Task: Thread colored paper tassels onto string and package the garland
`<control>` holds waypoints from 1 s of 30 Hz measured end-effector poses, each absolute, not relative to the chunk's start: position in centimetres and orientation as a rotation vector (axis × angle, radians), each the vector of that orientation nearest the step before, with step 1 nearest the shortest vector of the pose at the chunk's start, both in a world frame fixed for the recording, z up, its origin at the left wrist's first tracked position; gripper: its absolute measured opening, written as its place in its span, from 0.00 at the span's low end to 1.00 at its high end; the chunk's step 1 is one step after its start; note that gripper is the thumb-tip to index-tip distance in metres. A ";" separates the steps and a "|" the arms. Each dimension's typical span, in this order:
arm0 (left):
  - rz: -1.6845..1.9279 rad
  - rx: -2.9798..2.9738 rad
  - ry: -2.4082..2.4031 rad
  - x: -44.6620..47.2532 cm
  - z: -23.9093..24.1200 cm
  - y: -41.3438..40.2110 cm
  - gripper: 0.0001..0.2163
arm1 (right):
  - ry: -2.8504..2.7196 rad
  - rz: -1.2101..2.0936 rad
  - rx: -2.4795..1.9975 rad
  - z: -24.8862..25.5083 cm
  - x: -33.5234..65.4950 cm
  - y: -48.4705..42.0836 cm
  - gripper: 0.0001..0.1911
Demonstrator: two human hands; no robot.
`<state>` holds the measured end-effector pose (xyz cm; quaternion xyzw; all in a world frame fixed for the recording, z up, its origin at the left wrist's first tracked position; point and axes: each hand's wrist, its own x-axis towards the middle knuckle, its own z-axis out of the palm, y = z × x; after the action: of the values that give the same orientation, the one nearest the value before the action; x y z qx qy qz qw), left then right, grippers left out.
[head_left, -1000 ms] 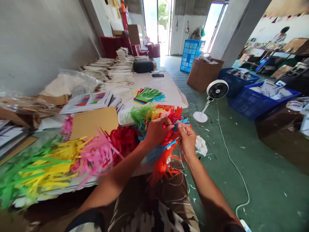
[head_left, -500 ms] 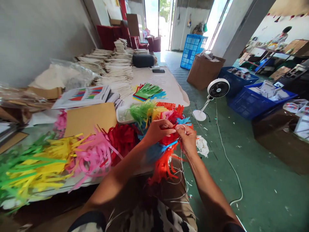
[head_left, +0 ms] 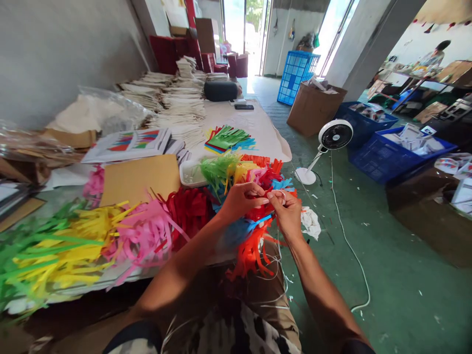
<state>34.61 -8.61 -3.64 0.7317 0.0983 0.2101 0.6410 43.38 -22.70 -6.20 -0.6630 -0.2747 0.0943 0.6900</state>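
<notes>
My left hand and my right hand meet fingertip to fingertip over a bunch of paper tassels in red, orange and blue at the table's near corner. Both hands are closed in a pinch on the tassels; a thin white string hangs from under my right hand down over my lap. Orange strips dangle below the hands. A long garland of finished tassels, green, yellow, pink and red, lies along the table to the left.
A brown card sheet, a white tray, cut coloured paper and stacks of pale paper lie on the table. A white floor fan with its cord, a cardboard box and blue crates stand on the green floor.
My hands have drawn together: a second ago the right hand was apart pulling at the string, now its fingertips touch the left hand's. The view has shifted slightly.
</notes>
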 end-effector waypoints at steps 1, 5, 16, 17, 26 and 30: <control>0.451 1.634 0.229 34.5 -3.6 -8.6 0.11 | -0.617 0.218 -1.472 -6.2 43.4 -22.7 0.18; 0.446 1.605 0.281 34.3 -3.3 -8.7 0.11 | -0.618 0.226 -1.446 -6.4 43.5 -22.7 0.17; 0.711 1.961 0.332 34.6 -2.6 -9.0 0.07 | -0.632 0.256 -1.462 -7.0 43.7 -22.8 0.16; 0.727 1.976 0.358 34.6 -2.6 -9.0 0.07 | -0.637 0.275 -1.475 -6.9 43.7 -22.9 0.17; 0.775 2.041 0.421 35.2 -2.5 -9.5 0.07 | -0.774 0.137 -1.471 -6.2 42.7 -23.6 0.21; 0.782 2.003 0.419 35.2 -2.5 -9.3 0.06 | -0.862 0.059 -1.516 -5.8 42.5 -23.8 0.18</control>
<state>35.19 -9.34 -2.51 0.8128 0.1702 0.3175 0.4578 42.53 -23.83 -5.84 -0.6655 -0.3785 0.0257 0.6428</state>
